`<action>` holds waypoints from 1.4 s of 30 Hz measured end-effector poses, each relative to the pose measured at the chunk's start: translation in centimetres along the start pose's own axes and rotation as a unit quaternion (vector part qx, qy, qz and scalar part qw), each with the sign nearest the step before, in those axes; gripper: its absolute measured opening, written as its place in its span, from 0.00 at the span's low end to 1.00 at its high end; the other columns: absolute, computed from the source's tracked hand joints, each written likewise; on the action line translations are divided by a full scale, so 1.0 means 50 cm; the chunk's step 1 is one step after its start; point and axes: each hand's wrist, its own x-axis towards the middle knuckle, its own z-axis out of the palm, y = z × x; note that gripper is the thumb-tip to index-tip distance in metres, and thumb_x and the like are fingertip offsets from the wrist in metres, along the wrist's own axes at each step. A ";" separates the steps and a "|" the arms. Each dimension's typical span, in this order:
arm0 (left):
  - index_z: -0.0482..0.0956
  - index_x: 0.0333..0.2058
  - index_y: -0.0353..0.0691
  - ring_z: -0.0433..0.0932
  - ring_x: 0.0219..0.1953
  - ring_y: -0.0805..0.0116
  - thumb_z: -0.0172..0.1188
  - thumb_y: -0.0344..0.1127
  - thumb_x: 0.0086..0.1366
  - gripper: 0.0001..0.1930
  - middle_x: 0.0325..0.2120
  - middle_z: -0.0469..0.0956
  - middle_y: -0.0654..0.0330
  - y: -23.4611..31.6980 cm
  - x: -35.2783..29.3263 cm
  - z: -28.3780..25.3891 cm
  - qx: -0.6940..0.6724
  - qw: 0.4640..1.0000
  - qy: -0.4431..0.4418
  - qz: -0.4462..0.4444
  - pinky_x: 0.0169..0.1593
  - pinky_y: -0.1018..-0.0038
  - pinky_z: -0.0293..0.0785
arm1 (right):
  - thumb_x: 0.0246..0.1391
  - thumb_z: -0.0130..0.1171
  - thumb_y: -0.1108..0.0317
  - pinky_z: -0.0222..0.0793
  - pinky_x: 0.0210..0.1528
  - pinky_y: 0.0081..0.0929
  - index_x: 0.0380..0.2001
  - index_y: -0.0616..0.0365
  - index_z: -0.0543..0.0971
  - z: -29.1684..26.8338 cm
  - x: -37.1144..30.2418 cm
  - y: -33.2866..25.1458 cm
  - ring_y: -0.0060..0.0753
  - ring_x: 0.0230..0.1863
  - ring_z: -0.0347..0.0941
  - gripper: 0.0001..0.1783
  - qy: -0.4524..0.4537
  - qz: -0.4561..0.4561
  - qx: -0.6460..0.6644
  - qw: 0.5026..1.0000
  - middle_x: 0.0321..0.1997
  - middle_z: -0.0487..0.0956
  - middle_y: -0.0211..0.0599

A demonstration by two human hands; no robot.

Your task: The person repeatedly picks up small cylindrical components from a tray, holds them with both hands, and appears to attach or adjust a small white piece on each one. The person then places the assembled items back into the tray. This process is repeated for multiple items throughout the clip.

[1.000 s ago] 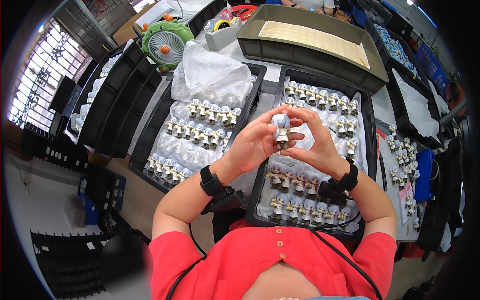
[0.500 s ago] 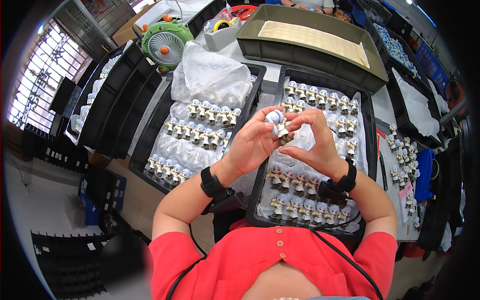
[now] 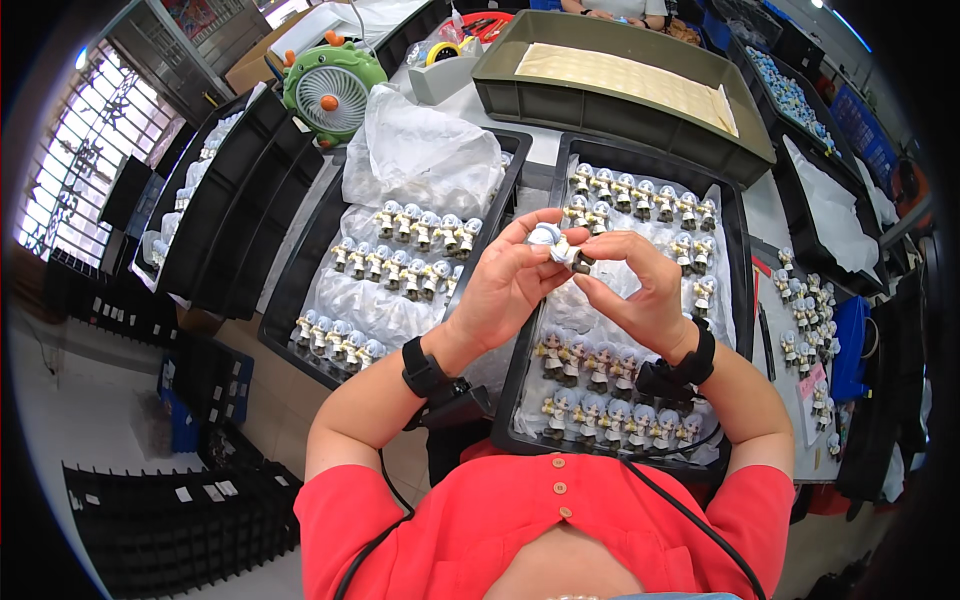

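Note:
Between my hands, above the right black tray (image 3: pixel 743 275), is a small figurine (image 3: pixel 563 250) with pale blue hair, a white coat and dark feet. My left hand (image 3: pixel 500 292) grips it by the head end, palm up. At the other end, my right hand (image 3: pixel 645 293) pinches the dark feet between thumb and forefinger. The figurine lies tilted, feet toward the right. Beneath my hands, rows of similar figurines (image 3: pixel 622 420) rest on white plastic sheeting in the tray.
Another black tray (image 3: pixel 275 325) on the left holds figurine rows and crumpled plastic film (image 3: pixel 425 150). Behind stand a green fan (image 3: pixel 333 92) and a large olive bin (image 3: pixel 620 118). Loose figurines (image 3: pixel 808 315) and a blue box (image 3: pixel 852 345) are at the right. A person (image 3: pixel 628 12) sits at the far side.
The figurine has turned from nearly upright to tilted, its feet swinging right. My right thumb and forefinger have closed on its feet.

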 end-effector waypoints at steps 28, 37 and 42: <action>0.59 0.58 0.42 0.69 0.54 0.63 0.51 0.34 0.61 0.25 0.56 0.65 0.51 0.008 0.001 0.002 0.002 1.000 -0.008 0.021 0.57 0.67 0.65 | 0.39 0.69 0.73 0.71 0.43 0.26 0.39 0.57 0.77 -0.008 0.008 0.001 0.34 0.41 0.77 0.20 -0.009 0.028 -0.002 1.000 0.37 0.79 0.36; 0.57 0.59 0.43 0.68 0.54 0.65 0.51 0.28 0.61 0.27 0.57 0.63 0.51 0.004 0.003 0.000 0.006 0.999 -0.012 0.033 0.59 0.67 0.63 | 0.44 0.66 0.73 0.71 0.42 0.23 0.35 0.59 0.76 -0.002 0.001 0.010 0.28 0.39 0.76 0.13 -0.005 0.082 0.076 0.994 0.36 0.79 0.35; 0.53 0.61 0.41 0.70 0.51 0.72 0.53 0.27 0.64 0.29 0.54 0.67 0.54 -0.013 0.000 0.008 0.203 0.970 0.021 0.135 0.55 0.74 0.66 | 0.51 0.62 0.70 0.69 0.42 0.17 0.36 0.61 0.73 0.007 -0.004 0.026 0.17 0.39 0.72 0.11 -0.018 0.305 0.289 0.907 0.35 0.77 0.28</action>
